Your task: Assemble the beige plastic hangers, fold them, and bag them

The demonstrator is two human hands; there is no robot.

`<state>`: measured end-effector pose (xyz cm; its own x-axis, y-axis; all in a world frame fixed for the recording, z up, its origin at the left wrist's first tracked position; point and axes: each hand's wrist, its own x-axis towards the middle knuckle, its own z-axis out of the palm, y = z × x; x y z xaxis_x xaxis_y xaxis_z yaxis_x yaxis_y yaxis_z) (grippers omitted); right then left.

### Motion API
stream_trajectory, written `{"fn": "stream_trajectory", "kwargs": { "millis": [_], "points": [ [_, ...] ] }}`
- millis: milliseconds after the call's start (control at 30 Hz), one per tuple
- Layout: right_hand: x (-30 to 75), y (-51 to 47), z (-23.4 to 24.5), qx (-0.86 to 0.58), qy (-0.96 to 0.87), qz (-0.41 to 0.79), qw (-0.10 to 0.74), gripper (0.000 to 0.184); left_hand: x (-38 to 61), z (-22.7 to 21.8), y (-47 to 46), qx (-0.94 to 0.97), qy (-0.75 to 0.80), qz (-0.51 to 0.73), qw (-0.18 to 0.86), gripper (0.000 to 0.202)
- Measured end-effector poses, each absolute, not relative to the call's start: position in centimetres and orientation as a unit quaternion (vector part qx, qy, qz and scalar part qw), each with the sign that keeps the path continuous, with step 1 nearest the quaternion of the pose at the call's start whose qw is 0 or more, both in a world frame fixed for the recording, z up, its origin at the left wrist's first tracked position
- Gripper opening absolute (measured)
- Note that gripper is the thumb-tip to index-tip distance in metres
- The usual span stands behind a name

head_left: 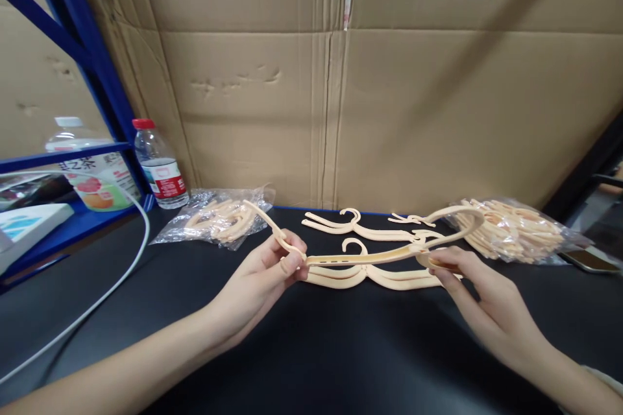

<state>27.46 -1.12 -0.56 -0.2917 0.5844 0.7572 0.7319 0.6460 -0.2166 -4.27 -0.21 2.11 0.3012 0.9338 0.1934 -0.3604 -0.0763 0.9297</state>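
Observation:
A beige plastic clothes hanger (363,259) is held up between both hands above the black table. My left hand (270,279) pinches its left part, where a thin arm slants up and away. On the right, my right hand (479,288) grips a flat beige end of the hanger near the hook (470,214), which points away from me. Below and behind lie an unfolded beige hanger (335,280) and, farther back, another beige hanger (335,225), both flat on the table. A small beige piece (416,219) rests at the back right.
Clear plastic bags of beige hanger parts lie at the left (219,217) and right (516,230). A phone (591,259) sits by the right bag. A red-capped bottle (160,168) stands back left, near a blue shelf (87,207). A white cable (121,279) crosses the left side. Cardboard (257,97) walls the back.

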Motion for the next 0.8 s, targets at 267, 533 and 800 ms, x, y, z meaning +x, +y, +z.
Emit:
{"fn": "stream_trajectory", "kwargs": {
  "millis": [267,533,800],
  "points": [
    [27.55,-1.16,-0.6,-0.408,-0.809,-0.071,0.418,0.018,-4.59,2.4,-0.58,0.5,0.247,0.46,0.691,0.012],
    [27.8,-1.12,-0.95,-0.409,-0.808,-0.094,0.415,0.014,-4.45,2.52,-0.57,0.501,0.217,0.429,0.72,0.012],
    [27.69,-1.11,-0.7,-0.407,-0.803,-0.097,0.425,0.015,-4.24,2.82,-0.61,0.484,0.23,0.431,0.726,0.018]
  ]
}}
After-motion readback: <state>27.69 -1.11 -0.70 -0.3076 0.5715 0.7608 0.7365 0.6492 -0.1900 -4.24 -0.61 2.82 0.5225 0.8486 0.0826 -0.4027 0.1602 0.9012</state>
